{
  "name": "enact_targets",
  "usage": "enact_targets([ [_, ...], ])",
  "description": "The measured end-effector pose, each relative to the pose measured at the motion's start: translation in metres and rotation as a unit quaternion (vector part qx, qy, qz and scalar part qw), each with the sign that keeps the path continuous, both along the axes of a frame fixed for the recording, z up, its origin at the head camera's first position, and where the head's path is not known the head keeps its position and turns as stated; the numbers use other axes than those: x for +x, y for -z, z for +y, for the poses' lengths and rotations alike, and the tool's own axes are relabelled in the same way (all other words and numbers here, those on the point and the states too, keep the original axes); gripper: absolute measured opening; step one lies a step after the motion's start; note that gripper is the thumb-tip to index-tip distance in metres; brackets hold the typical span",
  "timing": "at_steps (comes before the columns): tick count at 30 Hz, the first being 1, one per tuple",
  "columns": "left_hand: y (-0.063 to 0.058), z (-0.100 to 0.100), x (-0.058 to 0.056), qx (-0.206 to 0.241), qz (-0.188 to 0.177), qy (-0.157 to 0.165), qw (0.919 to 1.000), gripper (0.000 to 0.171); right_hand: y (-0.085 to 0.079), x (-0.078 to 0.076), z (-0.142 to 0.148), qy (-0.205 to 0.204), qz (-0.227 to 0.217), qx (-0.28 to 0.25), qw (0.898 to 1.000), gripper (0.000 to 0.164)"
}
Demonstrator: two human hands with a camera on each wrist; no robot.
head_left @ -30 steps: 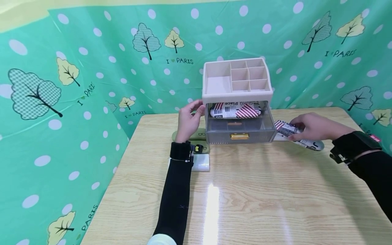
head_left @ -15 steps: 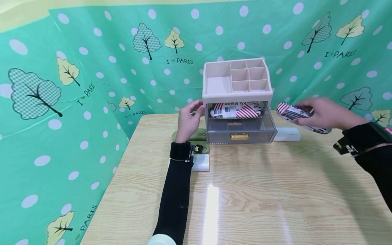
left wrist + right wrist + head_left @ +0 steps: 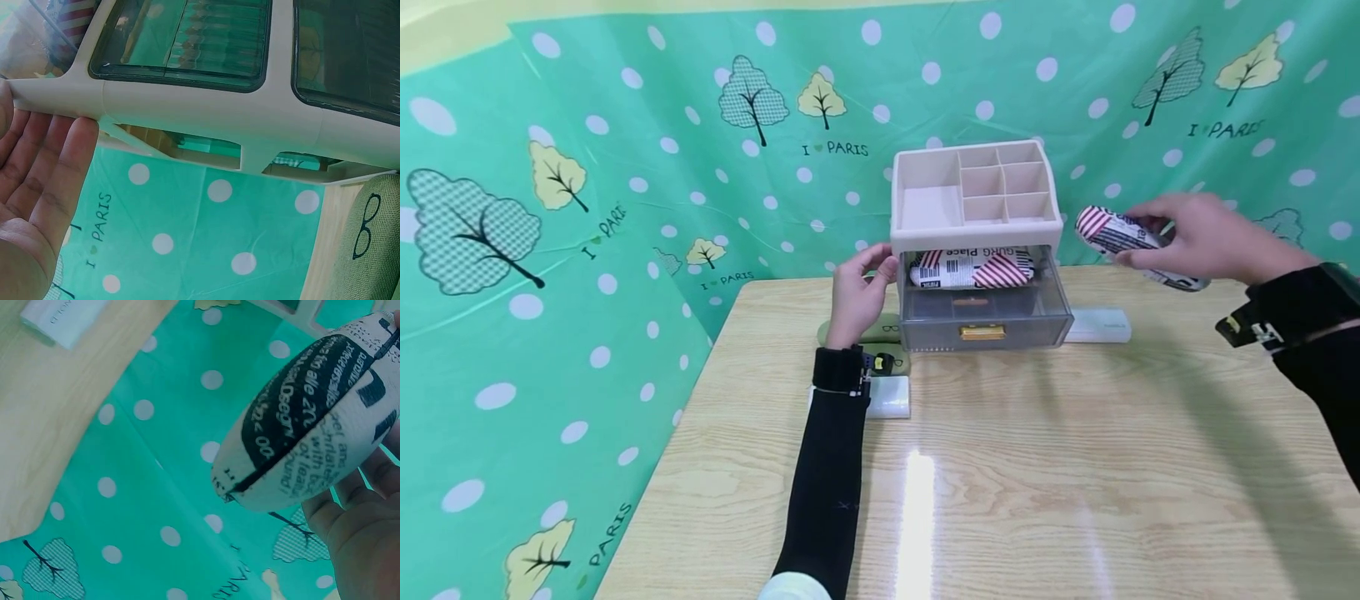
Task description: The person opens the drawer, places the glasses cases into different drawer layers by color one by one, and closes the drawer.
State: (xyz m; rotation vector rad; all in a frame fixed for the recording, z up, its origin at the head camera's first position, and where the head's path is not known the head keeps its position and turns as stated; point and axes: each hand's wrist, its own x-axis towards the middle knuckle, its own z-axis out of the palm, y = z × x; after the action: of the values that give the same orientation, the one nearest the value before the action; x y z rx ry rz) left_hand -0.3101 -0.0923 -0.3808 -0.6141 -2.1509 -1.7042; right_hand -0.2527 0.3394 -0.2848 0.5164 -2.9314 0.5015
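My right hand (image 3: 1206, 237) holds a glasses case (image 3: 1112, 232) with newspaper print and red stripes, raised above the table to the right of the drawer organizer (image 3: 977, 237). The right wrist view shows the fingers beneath the case (image 3: 300, 419). My left hand (image 3: 859, 292) grips the organizer's left side near the front, thumb forward and fingers along the side frame (image 3: 56, 94). A smoky clear drawer (image 3: 940, 335) with a gold handle stands pulled out. Above it, a similar printed case (image 3: 970, 268) lies in the upper opening.
Two green glasses cases, one nearer (image 3: 887, 358), and a pale flat box (image 3: 889, 397) lie left of the organizer, partly behind my left arm. A pale box (image 3: 1101, 325) sits at its right. A green dotted curtain (image 3: 700, 125) hangs behind the table (image 3: 1000, 483).
My right hand has lifted the printed glasses case up from the table, uncovering more of the pale box at the right. The left hand stays at the organizer.
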Motion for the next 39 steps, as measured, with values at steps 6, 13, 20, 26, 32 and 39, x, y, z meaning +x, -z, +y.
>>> enact_targets([
  [6,0.0,-0.002,0.001,-0.002,0.003,0.001,1.0,0.036,-0.016,0.0,-0.003,-0.013,0.033,0.021,0.999,0.062],
  [13,-0.001,-0.003,0.002,-0.002,0.012,0.003,0.9999,0.039,-0.039,0.005,-0.014,-0.029,0.068,0.044,0.996,0.065],
  [20,-0.003,-0.004,0.001,0.002,0.017,0.008,0.9998,0.038,-0.059,0.013,-0.037,-0.047,0.096,0.065,0.992,0.065],
  [26,-0.002,-0.003,0.001,0.0,0.009,0.003,1.0,0.036,-0.068,0.02,-0.06,-0.087,0.124,0.078,0.985,0.067],
  [32,-0.005,-0.001,0.006,-0.003,0.006,-0.006,1.0,0.033,-0.077,0.026,-0.084,-0.117,0.134,0.075,0.981,0.07],
  [39,-0.022,0.003,0.025,-0.002,0.003,0.001,1.0,0.03,-0.082,0.036,-0.113,-0.152,0.138,0.069,0.976,0.072],
])
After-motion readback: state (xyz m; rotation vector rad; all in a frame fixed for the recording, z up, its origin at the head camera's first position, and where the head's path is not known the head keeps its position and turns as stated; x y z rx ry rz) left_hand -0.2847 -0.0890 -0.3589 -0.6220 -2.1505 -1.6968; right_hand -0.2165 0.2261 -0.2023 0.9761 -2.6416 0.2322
